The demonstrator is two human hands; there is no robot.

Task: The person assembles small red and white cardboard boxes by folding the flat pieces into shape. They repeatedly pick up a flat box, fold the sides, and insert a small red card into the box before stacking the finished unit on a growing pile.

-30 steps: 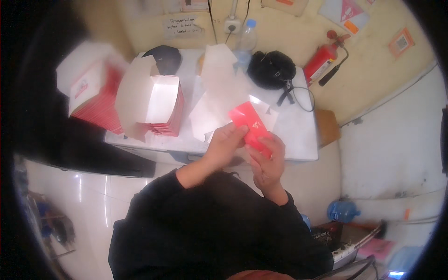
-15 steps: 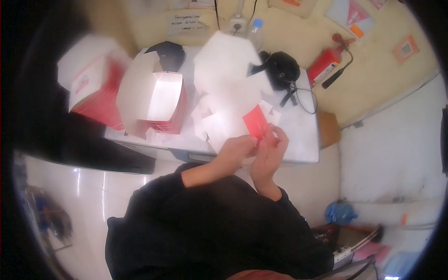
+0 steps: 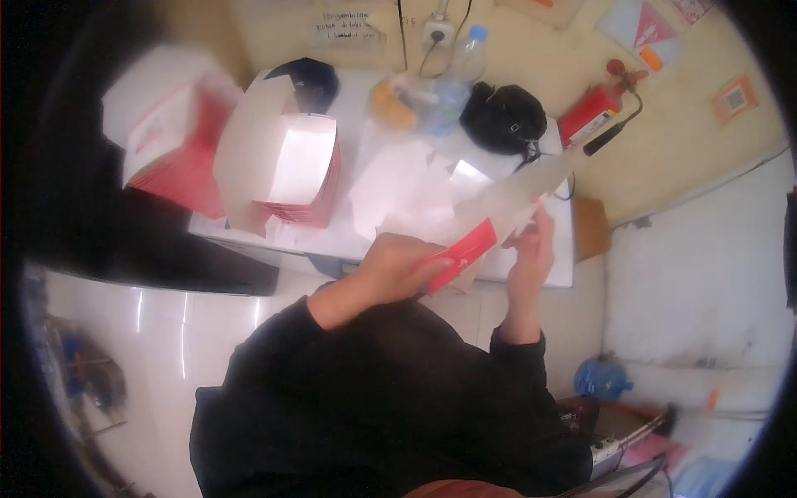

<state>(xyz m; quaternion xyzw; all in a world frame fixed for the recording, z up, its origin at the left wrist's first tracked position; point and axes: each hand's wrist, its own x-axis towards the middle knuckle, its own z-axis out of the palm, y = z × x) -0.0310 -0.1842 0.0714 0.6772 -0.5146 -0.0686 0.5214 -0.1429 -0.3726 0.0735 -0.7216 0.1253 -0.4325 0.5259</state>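
Note:
My left hand [image 3: 403, 264] grips a paper food carton blank by its red panel [image 3: 466, 253], with the thumb lying on the red side. The blank's white panel [image 3: 523, 189] stretches up and to the right, blurred and seen tilted. My right hand [image 3: 531, 257] is at the right end of the same blank, fingers curled against its edge; their exact hold is partly smeared. Under the blank, white sheets [image 3: 398, 187] lie on the white table [image 3: 353, 91]. To the left stands a nested stack of folded cartons [image 3: 303, 166], white inside and red outside.
A second stack of red-and-white cartons [image 3: 178, 158] stands farther left. Along the back are a dark cap [image 3: 307, 83], a yellowish item [image 3: 392, 104], a clear bottle with a blue cap [image 3: 465, 70] and a black bag [image 3: 502, 120]. A fire extinguisher [image 3: 594, 112] hangs on the wall.
The white blank has come down from upright to a slant toward the right, uncovering the bottle and yellowish item. My right hand has moved right, away from my left, which keeps the red panel.

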